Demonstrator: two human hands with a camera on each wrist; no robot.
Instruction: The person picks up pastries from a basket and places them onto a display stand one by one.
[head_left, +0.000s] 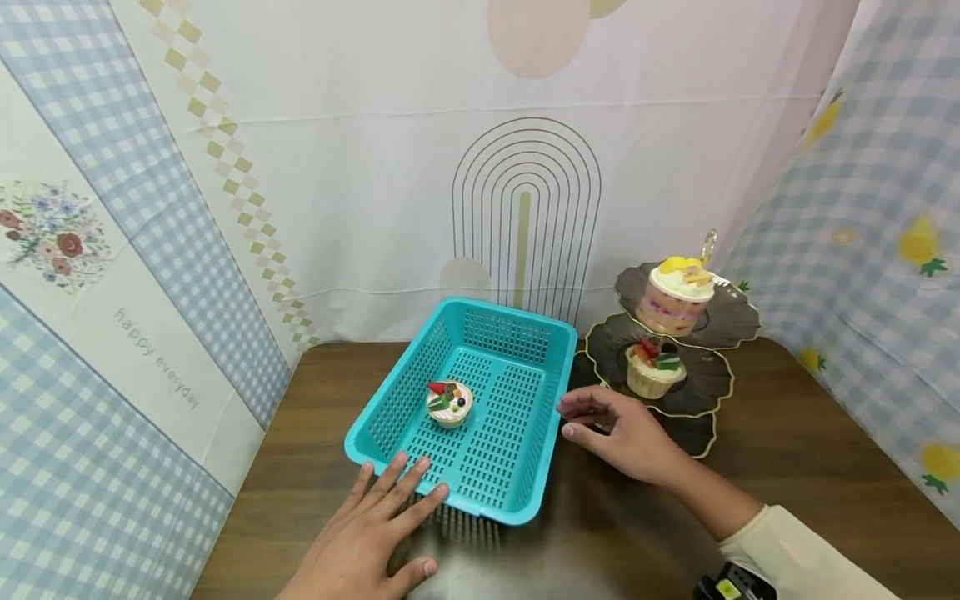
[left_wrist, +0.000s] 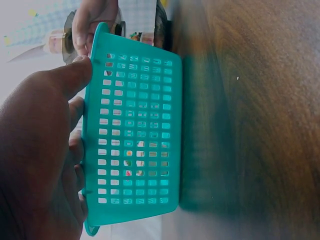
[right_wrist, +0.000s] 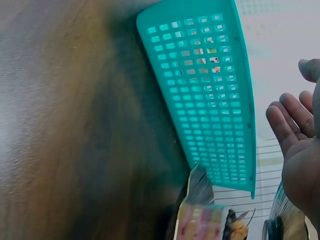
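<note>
A turquoise plastic basket [head_left: 547,450] stands on the table, and a fruit-topped cupcake [head_left: 450,406] sits inside it, left of the middle. My left hand [head_left: 367,533] is spread at the basket's near rim, fingertips over the edge; in the left wrist view, its fingers [left_wrist: 76,112] lie along the rim. Beside the right rim is my right hand [head_left: 626,433], its fingers loosely bent and holding nothing. Behind that hand rises a dark tiered stand [head_left: 731,321] with gold edges. A cream-topped layered dessert cup [head_left: 677,300] is on its top tier, a fruit cupcake [head_left: 654,371] below.
The wooden table [head_left: 810,483] reaches a patterned cloth backdrop [head_left: 360,183] at the back, with checked cloth on both sides. In the right wrist view, another layered dessert [right_wrist: 200,222] shows low on the stand. The stand's gold handle [head_left: 708,246] sticks up.
</note>
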